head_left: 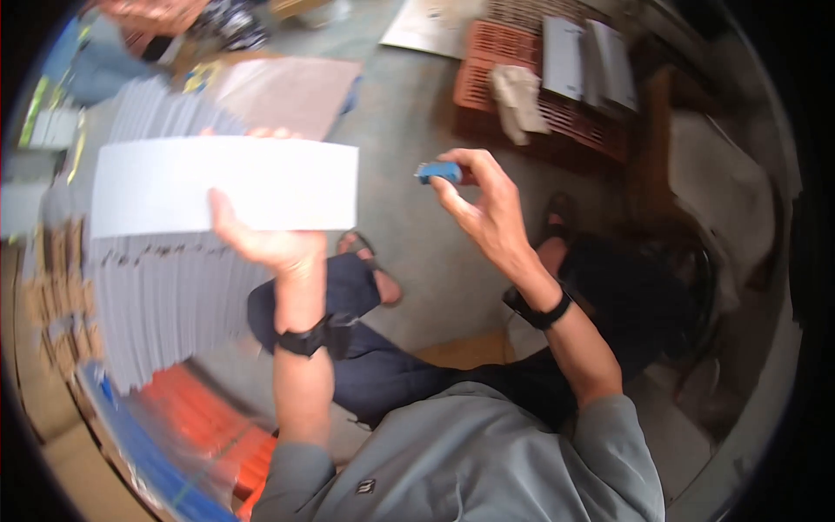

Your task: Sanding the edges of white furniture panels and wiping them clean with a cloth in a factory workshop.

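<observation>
— Where is the white panel held?
— In the left hand, gripped between thumb and fingers, its long axis laid left to right, stacked grey sheets partly hidden behind it.
— And the small blue object?
— It is pinched in the right hand, apart from the panel, its metal-looking end turned left toward the panel's nearer short edge.

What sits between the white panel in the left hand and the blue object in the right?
In the head view, no object sits between the white panel and blue object, only an open gap with grey floor showing beyond.
</observation>
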Demonstrator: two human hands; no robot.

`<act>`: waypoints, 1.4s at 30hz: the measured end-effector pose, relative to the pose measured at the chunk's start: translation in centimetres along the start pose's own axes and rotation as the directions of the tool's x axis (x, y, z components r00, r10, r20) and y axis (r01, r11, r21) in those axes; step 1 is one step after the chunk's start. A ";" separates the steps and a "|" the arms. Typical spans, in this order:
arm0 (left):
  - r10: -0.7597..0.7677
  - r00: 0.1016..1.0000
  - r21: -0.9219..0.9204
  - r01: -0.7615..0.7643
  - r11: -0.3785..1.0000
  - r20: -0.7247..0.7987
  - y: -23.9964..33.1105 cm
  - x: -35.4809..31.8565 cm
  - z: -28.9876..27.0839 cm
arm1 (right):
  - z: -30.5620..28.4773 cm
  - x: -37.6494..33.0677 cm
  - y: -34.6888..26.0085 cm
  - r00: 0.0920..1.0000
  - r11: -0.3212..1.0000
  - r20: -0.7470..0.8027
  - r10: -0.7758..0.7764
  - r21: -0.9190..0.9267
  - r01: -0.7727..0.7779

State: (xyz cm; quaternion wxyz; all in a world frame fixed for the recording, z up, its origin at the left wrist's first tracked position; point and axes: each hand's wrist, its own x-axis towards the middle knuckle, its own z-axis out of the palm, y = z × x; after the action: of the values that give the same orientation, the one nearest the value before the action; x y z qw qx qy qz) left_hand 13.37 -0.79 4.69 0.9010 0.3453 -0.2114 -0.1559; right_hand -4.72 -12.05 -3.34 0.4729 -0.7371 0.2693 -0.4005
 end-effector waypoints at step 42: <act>-0.403 0.690 0.695 -0.700 -0.163 0.601 -3.4 -3.2 -3.4 | -5.6 9.0 -4.0 0.628 0.550 0.731 -0.266 -0.419 0.722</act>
State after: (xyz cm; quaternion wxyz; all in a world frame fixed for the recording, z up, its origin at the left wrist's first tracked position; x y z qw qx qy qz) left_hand 11.79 0.02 -0.83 0.1647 0.7723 -0.6091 0.0739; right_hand -4.57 -20.12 4.61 0.0824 -0.9861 0.0014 -0.1445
